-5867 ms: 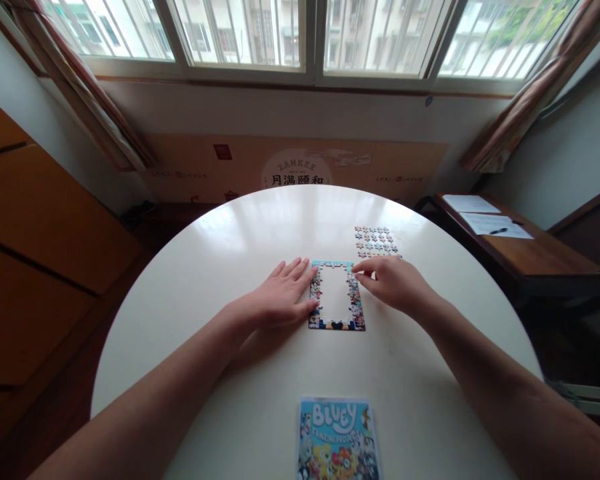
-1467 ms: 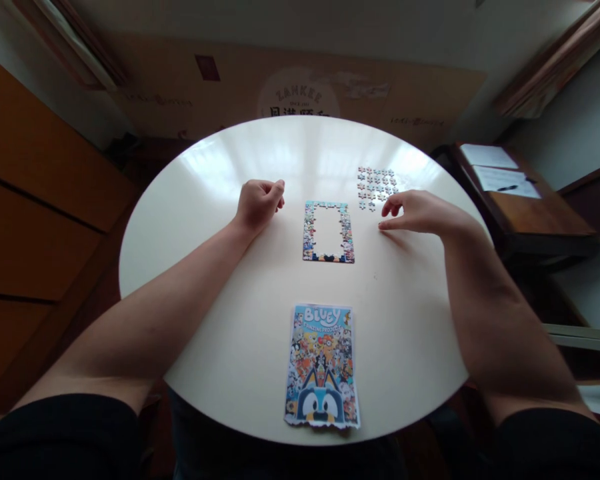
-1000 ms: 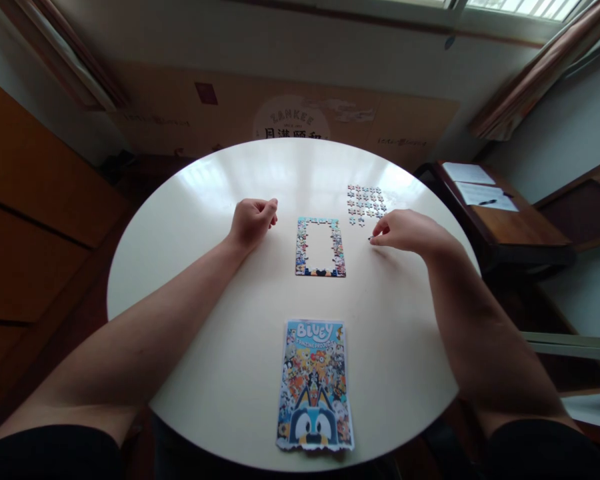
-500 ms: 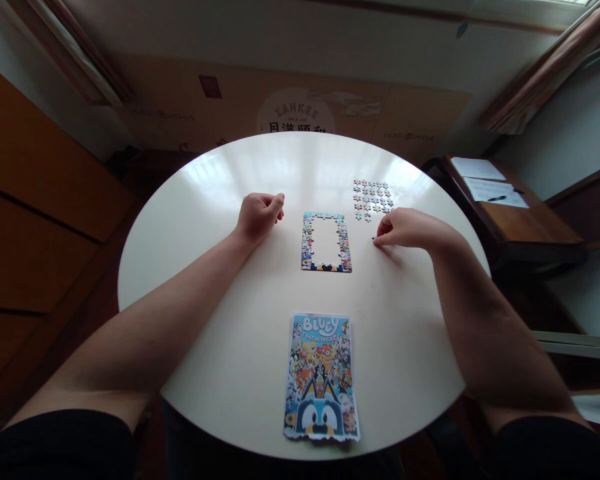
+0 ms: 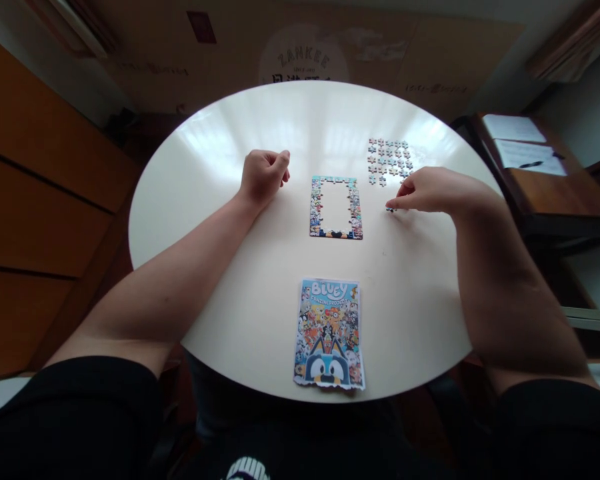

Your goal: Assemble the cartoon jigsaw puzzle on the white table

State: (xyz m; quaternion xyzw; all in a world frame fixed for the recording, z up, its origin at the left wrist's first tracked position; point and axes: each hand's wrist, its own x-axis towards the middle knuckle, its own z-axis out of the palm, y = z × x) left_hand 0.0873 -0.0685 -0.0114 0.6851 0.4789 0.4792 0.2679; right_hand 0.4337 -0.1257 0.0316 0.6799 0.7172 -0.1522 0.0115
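My right hand (image 5: 425, 190) is closed in a pinch on a small dark puzzle piece (image 5: 391, 210), just above or at the tabletop; I cannot tell which. Left of it lies the puzzle border (image 5: 316, 207), a joined rectangular frame of pieces around a bare middle. Beyond my right hand, loose puzzle pieces (image 5: 390, 161) lie spread in rows. My left hand (image 5: 265, 177) rests on the table as a loose fist, left of the border, with nothing visible in it. Nearer to me lies a Bluey picture sheet (image 5: 329, 333) with a torn bottom edge.
Everything lies on a white oval table (image 5: 240, 320). To the right stands a brown wooden desk (image 5: 545, 177) with papers (image 5: 527, 157) and a pen (image 5: 531, 164). Orange-brown wooden panels (image 5: 30, 200) are on the left. A printed board (image 5: 380, 53) stands against the wall behind.
The view has tilted down, so the table sits higher in the picture. My right hand still pinches the piece, more of which now shows. My left fist looks the same.
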